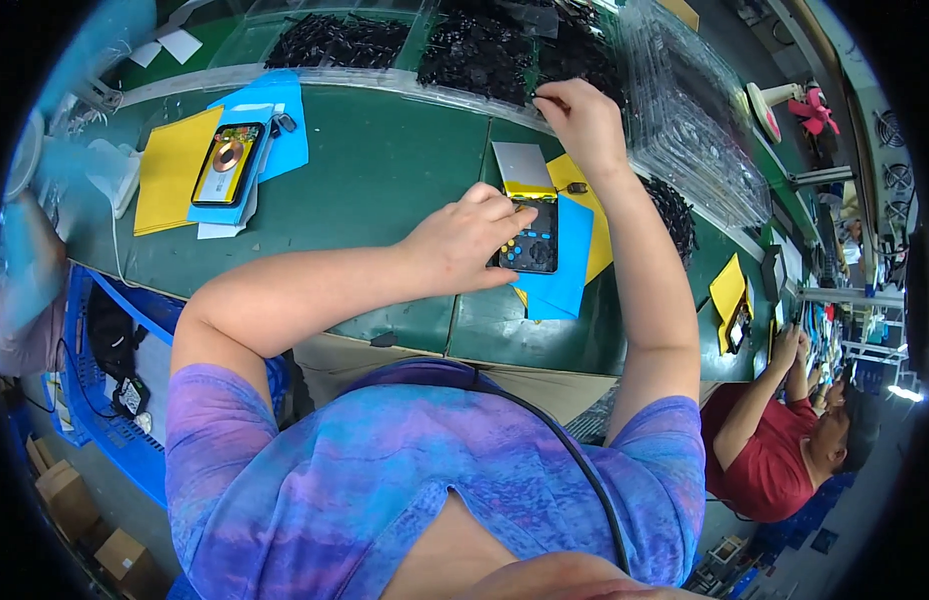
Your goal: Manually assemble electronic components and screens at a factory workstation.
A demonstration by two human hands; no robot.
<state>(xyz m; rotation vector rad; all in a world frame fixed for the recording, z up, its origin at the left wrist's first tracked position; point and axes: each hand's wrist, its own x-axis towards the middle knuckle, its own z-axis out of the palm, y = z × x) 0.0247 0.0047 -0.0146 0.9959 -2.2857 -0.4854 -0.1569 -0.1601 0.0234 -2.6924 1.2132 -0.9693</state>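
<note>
My left hand lies over the left side of an opened phone, its thumb at the lower edge and its fingertips on the upper part. Dark inner parts with small blue and yellow pieces show there. A silver flat battery with a yellow edge is at the phone's top end. Beneath the phone are a blue sheet and a yellow sheet. Farther off, my right hand is raised at the front edge of a clear tray of black parts, its thumb and forefinger pinched on a tiny dark piece.
On the green table, another phone with a copper coil lies on blue and yellow sheets at left. Stacked clear trays stand at right. A co-worker in a red shirt sits at far right. A blue crate is below left.
</note>
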